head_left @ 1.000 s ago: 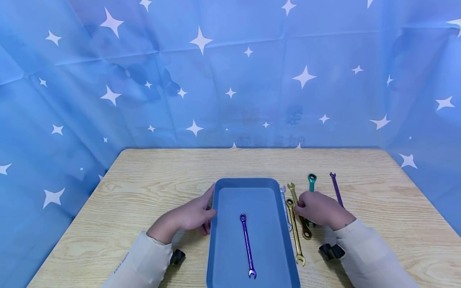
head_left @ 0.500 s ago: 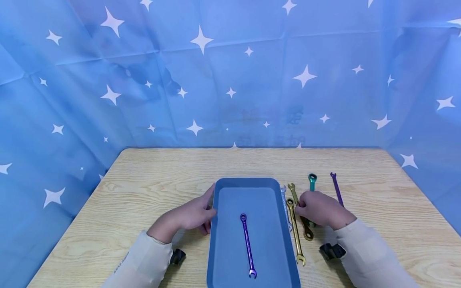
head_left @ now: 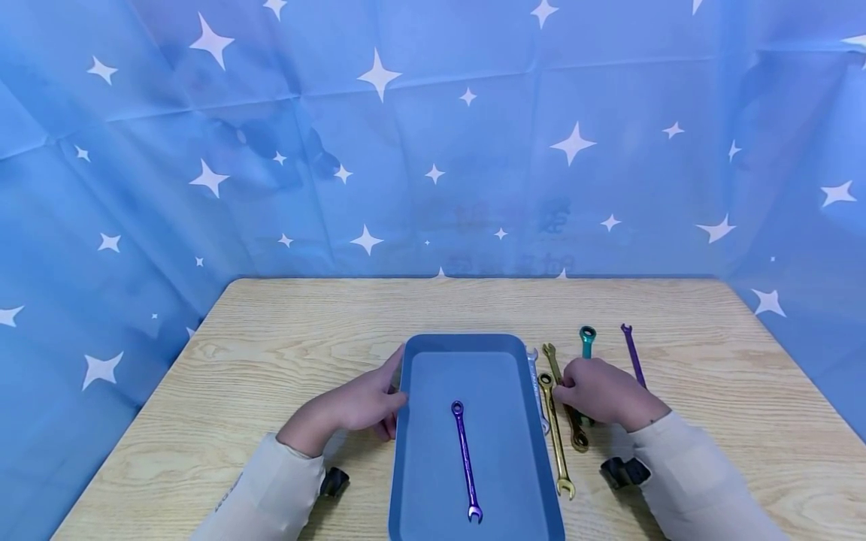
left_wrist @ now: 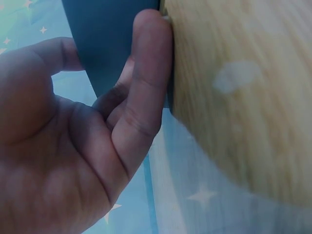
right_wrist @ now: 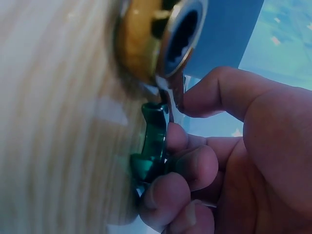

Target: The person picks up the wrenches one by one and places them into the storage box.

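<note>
My left hand [head_left: 361, 402] holds the left side of a blue tray [head_left: 452, 343], thumb at its rim and fingertips against its wall in the left wrist view. A purple combination wrench [head_left: 464, 462] lies in the tray. To the right of the tray, my right hand [head_left: 598, 387] pinches a gold ratcheting wrench [head_left: 578, 434]. Its ring end [right_wrist: 141, 41] is large in the right wrist view, with the thumb tip at the shank. A green wrench [head_left: 587, 338] passes under this hand, its open end [right_wrist: 155, 139] beside the curled fingers.
A second gold wrench [head_left: 558, 443] and a silver wrench [head_left: 534, 372] lie along the tray's right side. Another purple wrench [head_left: 632, 353] lies farther right, partly behind the right hand. A blue star-patterned cloth [head_left: 433, 135] hangs behind the wooden table [head_left: 304, 315].
The pinched gold wrench's ring end has shifted slightly to the right. Both hands, the tray and the other wrenches look nearly unmoved.
</note>
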`<state>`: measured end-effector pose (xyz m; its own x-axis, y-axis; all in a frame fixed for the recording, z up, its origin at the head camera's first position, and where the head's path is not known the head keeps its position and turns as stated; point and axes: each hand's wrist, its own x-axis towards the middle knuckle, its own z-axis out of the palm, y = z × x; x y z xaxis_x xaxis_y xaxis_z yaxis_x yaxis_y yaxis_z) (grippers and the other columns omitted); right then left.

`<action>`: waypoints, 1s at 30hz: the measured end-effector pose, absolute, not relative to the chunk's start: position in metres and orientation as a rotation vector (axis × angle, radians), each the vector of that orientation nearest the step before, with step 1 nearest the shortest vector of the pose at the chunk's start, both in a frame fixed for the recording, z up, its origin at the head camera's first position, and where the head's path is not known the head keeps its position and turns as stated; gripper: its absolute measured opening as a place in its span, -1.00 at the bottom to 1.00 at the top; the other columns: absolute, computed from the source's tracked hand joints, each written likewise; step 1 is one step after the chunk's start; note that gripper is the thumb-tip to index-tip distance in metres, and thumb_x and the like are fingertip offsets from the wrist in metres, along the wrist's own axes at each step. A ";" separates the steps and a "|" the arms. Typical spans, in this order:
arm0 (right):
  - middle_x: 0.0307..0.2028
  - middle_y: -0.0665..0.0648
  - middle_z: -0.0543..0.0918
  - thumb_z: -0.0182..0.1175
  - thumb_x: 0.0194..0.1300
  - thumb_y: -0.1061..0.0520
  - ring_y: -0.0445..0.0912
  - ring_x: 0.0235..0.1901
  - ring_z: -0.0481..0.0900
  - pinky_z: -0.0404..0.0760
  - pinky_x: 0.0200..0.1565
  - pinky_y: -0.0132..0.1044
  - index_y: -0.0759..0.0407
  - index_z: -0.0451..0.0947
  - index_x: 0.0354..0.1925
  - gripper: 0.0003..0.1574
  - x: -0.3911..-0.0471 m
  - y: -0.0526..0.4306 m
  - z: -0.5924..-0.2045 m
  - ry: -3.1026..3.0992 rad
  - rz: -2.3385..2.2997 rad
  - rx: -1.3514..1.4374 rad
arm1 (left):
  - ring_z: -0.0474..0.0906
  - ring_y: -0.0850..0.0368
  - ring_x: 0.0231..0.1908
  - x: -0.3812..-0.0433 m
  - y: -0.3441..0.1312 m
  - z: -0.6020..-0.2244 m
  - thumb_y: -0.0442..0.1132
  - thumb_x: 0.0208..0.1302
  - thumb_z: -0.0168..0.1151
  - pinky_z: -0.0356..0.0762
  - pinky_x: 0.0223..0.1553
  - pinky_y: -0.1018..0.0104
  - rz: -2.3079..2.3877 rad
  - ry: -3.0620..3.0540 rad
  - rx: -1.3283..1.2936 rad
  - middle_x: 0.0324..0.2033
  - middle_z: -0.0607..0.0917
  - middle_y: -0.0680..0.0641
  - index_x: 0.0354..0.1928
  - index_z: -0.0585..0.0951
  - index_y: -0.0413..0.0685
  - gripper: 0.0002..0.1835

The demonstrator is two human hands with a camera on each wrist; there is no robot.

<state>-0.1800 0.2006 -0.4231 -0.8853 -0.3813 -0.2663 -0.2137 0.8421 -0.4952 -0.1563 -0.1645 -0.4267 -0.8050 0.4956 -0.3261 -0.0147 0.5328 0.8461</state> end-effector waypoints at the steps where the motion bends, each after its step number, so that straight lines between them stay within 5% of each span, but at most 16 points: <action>1: -0.80 -0.10 0.10 0.07 0.43 0.13 -0.20 -0.78 0.07 0.25 -0.58 -0.30 -0.05 0.13 -0.76 -0.38 -0.180 0.201 -0.423 2.661 -0.662 -0.447 | 0.66 -0.01 -0.56 -0.156 -0.165 -0.427 -0.31 0.49 -0.11 0.70 -0.46 0.12 1.236 2.232 0.387 -0.60 0.68 -0.16 0.58 -0.45 0.19 -0.10; 30: -0.77 -0.09 0.10 0.00 0.41 0.14 -0.19 -0.74 0.06 0.23 -0.56 -0.30 -0.04 0.12 -0.73 -0.45 -0.181 0.200 -0.423 2.668 -0.652 -0.449 | 0.66 -0.02 -0.56 -0.158 -0.165 -0.429 -0.30 0.49 -0.11 0.71 -0.46 0.12 1.229 2.231 0.391 -0.59 0.69 -0.16 0.58 -0.47 0.19 -0.09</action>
<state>-0.1810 0.2002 -0.4228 -0.8862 -0.3814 -0.2629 -0.2171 0.8433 -0.4917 -0.1579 -0.1652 -0.4291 -0.8022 0.4976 -0.3299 -0.0132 0.5377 0.8430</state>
